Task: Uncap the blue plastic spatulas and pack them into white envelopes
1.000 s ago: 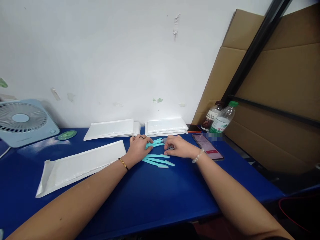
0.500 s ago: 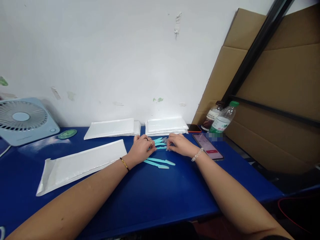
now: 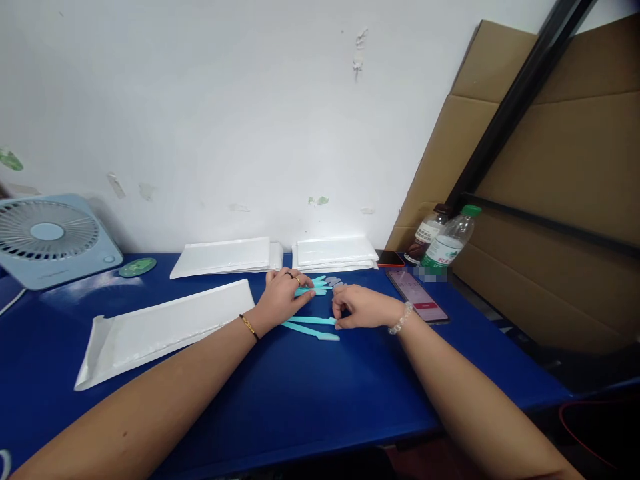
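My left hand [image 3: 285, 295] is closed on slim turquoise eyebrow razors [image 3: 320, 291], its thumb along their near side. More turquoise razors and a few grey-purple ones [image 3: 337, 282] fan out just beyond it. Closer to me, two turquoise razors lie side by side on the blue table [image 3: 300, 393]; their left ends are hidden behind my left hand. My right hand [image 3: 367, 308] pinches the right tip of the upper one, an eyebrow razor [image 3: 315, 321]. The lower eyebrow razor [image 3: 325, 337] lies untouched.
A white padded envelope [image 3: 170, 330] lies to the left. Stacks of white envelopes [image 3: 225, 257] [image 3: 335, 251] rest by the wall. A fan [image 3: 50, 237] and green disc [image 3: 138, 267] are far left. A phone [image 3: 420, 300], another phone [image 3: 390, 258] and two bottles [image 3: 445, 247] are right.
My right hand has moved from the far bunch down toward me, onto the tip of the upper near razor. My left hand stays in nearly the same place.
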Demonstrator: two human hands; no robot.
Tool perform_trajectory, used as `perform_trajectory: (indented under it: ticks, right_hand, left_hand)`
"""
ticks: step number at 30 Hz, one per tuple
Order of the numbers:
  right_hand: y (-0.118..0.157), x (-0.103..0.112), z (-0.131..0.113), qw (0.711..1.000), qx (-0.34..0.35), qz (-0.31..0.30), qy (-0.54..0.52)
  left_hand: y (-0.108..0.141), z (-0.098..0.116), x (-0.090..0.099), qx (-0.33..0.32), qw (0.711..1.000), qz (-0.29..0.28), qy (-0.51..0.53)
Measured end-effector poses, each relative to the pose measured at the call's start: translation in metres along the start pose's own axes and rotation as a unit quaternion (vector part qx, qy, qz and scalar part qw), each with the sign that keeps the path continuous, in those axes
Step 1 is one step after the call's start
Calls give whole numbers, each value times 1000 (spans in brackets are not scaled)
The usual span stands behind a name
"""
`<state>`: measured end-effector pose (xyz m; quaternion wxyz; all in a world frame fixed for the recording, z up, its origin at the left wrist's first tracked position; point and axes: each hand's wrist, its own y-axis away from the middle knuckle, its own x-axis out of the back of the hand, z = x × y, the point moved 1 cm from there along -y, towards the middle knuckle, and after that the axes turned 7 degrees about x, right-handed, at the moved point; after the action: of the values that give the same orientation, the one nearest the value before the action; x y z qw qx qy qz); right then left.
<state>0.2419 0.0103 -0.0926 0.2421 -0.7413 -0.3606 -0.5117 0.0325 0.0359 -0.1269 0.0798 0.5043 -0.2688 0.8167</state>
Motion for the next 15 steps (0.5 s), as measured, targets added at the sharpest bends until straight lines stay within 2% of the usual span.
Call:
perform_trajectory:
  ticks: [3, 5, 10, 15]
  right_hand:
    - [-3, -4, 11, 999, -11, 51, 13]
    - [-4, -5, 18, 996, -15, 84, 25]
    - [-4, -2, 31, 992, -23, 115, 55]
    - [-1, 2, 38, 984, -75, 149, 60]
  left_hand:
    - [2, 6, 2, -59, 996, -59, 20]
    - [2, 8, 0, -82, 993, -78, 13]
    - [0, 3, -6, -65, 997, -43, -19]
    - [-3, -6, -6, 10, 999, 10, -40]
